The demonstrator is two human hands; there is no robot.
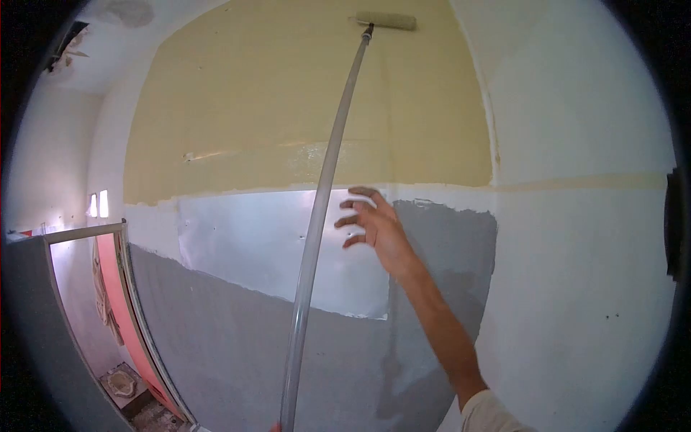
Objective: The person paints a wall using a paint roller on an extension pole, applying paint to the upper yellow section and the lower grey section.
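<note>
A long pale pole (314, 237) runs from the bottom edge up to a paint roller (386, 20) against the yellow upper wall (288, 86). To the right of the pole, my right hand (374, 227) is raised with its fingers spread and curved, apart from the pole and holding nothing. Only a small bit of my left hand (276, 428) shows at the bottom edge, beside the pole's lower end; its fingers are hidden. Behind the pole, a shiny silvery-white patch (245, 237) lies between the yellow area and the grey lower wall (230, 309).
At the left is a doorway with a metal frame (86, 232), a pink door panel (119, 288) and a squat toilet (121, 384) beyond. A white wall (583, 252) stands at the right, with a dark object (675, 225) at its far edge.
</note>
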